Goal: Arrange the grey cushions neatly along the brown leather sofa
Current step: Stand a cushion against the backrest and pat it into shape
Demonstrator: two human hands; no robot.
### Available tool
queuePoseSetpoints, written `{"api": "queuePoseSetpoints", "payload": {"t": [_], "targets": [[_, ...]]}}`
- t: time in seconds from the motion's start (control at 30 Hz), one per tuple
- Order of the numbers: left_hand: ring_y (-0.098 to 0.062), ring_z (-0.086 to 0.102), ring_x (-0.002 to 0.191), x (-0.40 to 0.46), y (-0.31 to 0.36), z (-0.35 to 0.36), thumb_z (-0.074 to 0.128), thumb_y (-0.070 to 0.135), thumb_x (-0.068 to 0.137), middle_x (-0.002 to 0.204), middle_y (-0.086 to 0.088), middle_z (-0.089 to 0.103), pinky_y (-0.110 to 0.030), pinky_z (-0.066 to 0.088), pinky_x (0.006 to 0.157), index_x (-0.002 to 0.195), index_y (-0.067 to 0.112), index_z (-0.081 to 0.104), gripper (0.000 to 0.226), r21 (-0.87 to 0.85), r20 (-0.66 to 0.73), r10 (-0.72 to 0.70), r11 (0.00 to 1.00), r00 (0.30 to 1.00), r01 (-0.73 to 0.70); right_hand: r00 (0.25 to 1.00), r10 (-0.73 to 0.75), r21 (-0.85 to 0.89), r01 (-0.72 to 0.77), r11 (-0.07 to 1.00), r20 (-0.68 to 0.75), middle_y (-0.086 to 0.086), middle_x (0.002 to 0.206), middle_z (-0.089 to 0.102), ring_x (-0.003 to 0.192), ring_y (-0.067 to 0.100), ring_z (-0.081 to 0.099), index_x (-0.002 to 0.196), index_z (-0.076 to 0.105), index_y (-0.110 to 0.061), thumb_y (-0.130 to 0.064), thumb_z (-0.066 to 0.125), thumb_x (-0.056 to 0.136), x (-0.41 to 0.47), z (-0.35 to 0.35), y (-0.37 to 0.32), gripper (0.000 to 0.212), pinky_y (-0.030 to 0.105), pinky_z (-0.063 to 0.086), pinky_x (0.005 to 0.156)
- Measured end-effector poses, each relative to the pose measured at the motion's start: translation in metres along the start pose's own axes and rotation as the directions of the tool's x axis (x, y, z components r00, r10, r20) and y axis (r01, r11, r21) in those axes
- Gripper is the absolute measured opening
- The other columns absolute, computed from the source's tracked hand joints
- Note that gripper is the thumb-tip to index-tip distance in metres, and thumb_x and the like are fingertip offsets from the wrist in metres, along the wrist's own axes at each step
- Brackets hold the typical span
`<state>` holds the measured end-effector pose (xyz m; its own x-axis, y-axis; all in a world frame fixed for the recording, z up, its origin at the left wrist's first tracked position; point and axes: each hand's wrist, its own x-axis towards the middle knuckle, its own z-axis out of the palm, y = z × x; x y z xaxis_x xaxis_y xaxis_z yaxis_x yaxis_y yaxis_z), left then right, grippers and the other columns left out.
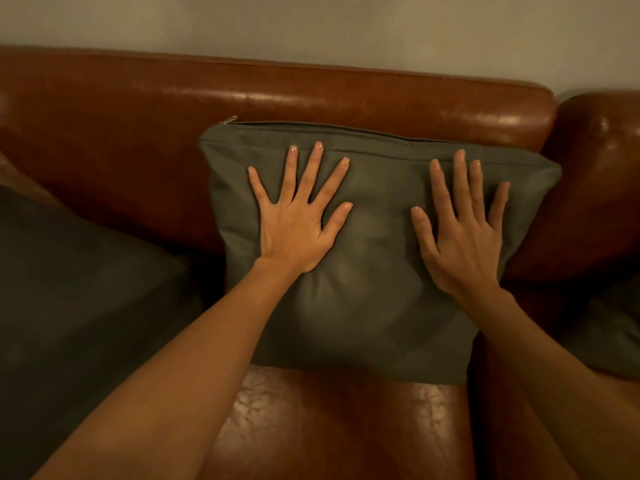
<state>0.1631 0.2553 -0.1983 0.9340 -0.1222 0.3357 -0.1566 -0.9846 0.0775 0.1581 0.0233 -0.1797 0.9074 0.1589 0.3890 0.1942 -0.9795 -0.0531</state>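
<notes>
Head view: we look down on a brown leather sofa (104,140) with a glossy backrest running across the upper part of the frame and a rounded armrest (595,174) at the right end. A grey square fabric cushion (367,271) stands on the seat, leaning back against the backrest, with its right edge touching the armrest. Its zipped seam runs along the top edge, and a small metal zip pull (229,119) sits at the top left corner. We have both hands flat on the front face of this cushion. Our left hand (298,223) rests palm-down on the left half, its fingers (313,168) spread wide apart and pointing up toward the zip. Our right hand (460,237) rests palm-down on the right half, its fingers (460,178) extended and only slightly parted, the thumb set away toward the centre. Neither hand grips or pinches the fabric; the cushion surface dimples around the heels of the palms. Both bare forearms enter from the bottom edge of the frame. A second grey cushion (79,289) lies on the seat at the left, separated from the central cushion by a narrow dark gap. A third grey cushion (609,334) is partly visible at the right edge, below the armrest; we cannot tell what it rests on. Bare, creased seat leather (346,424) shows in front of the central cushion, between the forearms. A plain pale wall (311,26) rises behind the backrest.
</notes>
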Motion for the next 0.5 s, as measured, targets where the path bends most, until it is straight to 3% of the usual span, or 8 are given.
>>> {"api": "queuePoseSetpoints", "payload": {"t": [0.3,0.5], "targets": [[-0.028,0.004,0.151,0.001,0.004,-0.008,0.019,0.061,0.099,0.164,0.0,0.01,-0.072,-0.001,0.11,0.153,0.04,0.01,0.059,-0.006,0.035,-0.011,1.0,0.999,0.011,0.999,0.002,0.054,-0.005,0.999,0.052,0.006,0.165,0.007,0.152,0.02,0.002,0.157,0.009,-0.026,-0.054,0.013,0.101,0.005,0.016,0.004,0.062,0.045,-0.009,0.12],[-0.024,0.0,0.151,-0.016,-0.018,-0.037,0.018,0.056,0.101,0.165,-0.001,0.006,-0.065,0.0,0.116,0.155,0.03,0.007,0.061,-0.037,0.095,0.121,0.992,0.988,-0.118,0.997,-0.006,0.051,0.002,0.999,0.079,0.006,0.165,0.007,0.152,0.021,0.0,0.157,0.011,-0.025,-0.052,0.014,0.103,-0.01,-0.005,0.002,0.061,0.049,-0.008,0.12]]}}
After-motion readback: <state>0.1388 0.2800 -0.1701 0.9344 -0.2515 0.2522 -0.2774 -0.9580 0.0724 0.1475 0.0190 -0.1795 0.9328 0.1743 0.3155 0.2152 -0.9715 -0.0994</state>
